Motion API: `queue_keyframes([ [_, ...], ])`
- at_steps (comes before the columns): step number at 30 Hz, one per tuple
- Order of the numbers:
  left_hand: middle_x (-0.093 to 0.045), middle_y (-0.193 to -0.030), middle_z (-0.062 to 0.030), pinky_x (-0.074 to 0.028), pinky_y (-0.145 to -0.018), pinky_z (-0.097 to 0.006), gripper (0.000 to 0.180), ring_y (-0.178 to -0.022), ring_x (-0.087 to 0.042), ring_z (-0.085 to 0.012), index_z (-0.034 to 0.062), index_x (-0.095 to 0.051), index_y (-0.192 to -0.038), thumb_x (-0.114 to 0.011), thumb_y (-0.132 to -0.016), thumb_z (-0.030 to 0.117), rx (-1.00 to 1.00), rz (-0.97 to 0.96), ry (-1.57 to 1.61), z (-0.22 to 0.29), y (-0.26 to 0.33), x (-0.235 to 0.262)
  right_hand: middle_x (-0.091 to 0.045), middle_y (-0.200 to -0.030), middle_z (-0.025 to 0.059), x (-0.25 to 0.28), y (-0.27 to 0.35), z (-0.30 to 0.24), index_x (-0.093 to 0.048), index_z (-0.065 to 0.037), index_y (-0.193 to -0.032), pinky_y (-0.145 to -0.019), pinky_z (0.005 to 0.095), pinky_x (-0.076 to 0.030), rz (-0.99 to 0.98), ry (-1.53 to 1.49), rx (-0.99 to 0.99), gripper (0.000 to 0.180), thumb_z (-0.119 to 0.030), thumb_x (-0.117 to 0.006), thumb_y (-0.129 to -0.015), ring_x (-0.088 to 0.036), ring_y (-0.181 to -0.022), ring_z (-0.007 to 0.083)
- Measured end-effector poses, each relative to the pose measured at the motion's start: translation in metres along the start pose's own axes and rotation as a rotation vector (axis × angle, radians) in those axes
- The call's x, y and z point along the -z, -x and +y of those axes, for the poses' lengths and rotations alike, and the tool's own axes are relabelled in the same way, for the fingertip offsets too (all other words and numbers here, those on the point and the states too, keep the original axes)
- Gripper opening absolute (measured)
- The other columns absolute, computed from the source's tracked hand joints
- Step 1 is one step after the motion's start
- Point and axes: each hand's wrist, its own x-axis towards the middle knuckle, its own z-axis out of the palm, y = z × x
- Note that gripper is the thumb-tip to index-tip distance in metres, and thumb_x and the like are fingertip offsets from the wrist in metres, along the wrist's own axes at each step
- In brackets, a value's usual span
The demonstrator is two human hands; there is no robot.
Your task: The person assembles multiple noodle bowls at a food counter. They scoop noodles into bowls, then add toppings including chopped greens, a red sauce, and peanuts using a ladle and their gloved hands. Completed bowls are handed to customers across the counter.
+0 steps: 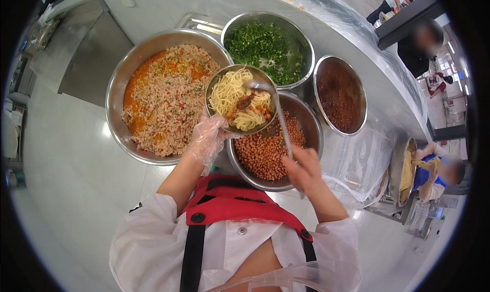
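My left hand (pixel 206 131), in a clear plastic glove, holds a small metal bowl (pixel 211 88) from its near left side. Inside the bowl lie pale yellow noodles (pixel 230 91) with a dark reddish-brown sauce (pixel 246 101) and orange-brown bits on top. My right hand (pixel 305 170) is closed round the long handle of a metal spoon (pixel 284 129). The spoon's head, blurred, is over the noodles; whether it touches them I cannot tell. Beneath the small bowl, partly hidden, a metal basin (pixel 317 119) contains brown cooked beans or chickpeas (pixel 263 157).
A large basin (pixel 113 113) of minced meat (pixel 168 98) in orange oil stands left. Beyond are a bowl (pixel 302 42) of chopped greens (pixel 263 47) and a bowl (pixel 361 95) of dark red sauce (pixel 337 95). At far right another person (pixel 431 169) handles noodles over a basin (pixel 397 174).
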Motion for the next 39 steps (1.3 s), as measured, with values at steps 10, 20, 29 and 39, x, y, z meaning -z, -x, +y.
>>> queue_keyframes([
  [10, -0.056, -0.104, -0.0146, -0.059, -0.065, -0.045, 0.041, -0.088, -0.061, -0.0275, -0.0036, -0.039, -0.117, -0.046, -0.077, -0.005, -0.130, 0.131, -0.100, 0.014, -0.052, 0.022, -0.060, -0.067, 0.0075, -0.127, -0.059, 0.236, -0.060, 0.003, -0.091, -0.058, 0.0241, -0.045, 0.207, -0.524, -1.069, 0.017, -0.012, -0.052, -0.088, -0.057, -0.059, 0.0105],
  [20, -0.050, -0.114, -0.0204, -0.059, -0.068, -0.047, 0.066, -0.091, -0.060, -0.0338, -0.0009, -0.026, -0.130, -0.043, -0.067, -0.009, -0.179, 0.234, -0.001, 0.040, -0.044, 0.048, -0.063, -0.065, 0.0116, -0.219, -0.070, 0.251, -0.059, 0.005, -0.092, -0.058, 0.0286, -0.047, 0.023, -0.462, -1.134, 0.024, -0.016, -0.049, -0.090, -0.062, -0.057, 0.0168],
  [29, -0.053, -0.103, -0.0153, -0.058, -0.065, -0.044, 0.060, -0.083, -0.060, -0.0275, 0.0011, -0.031, -0.124, -0.051, -0.068, -0.006, -0.173, 0.241, -0.015, 0.045, -0.047, 0.033, -0.060, -0.063, 0.0066, -0.125, -0.103, 0.213, -0.059, 0.003, -0.096, -0.062, 0.0269, -0.047, 0.250, -0.563, -0.931, 0.021, -0.015, -0.050, -0.091, -0.059, -0.062, 0.0137],
  [39, -0.052, -0.093, -0.0102, -0.056, -0.059, -0.040, 0.043, -0.068, -0.055, -0.0208, 0.0016, -0.037, -0.117, -0.053, -0.077, 0.003, -0.140, 0.232, 0.065, 0.043, -0.028, 0.048, -0.060, -0.090, 0.0177, -0.089, -0.085, 0.056, -0.060, 0.000, -0.090, -0.061, 0.0313, -0.045, -0.110, -0.139, 0.240, 0.017, 0.007, -0.059, -0.074, -0.056, -0.068, 0.0257],
])
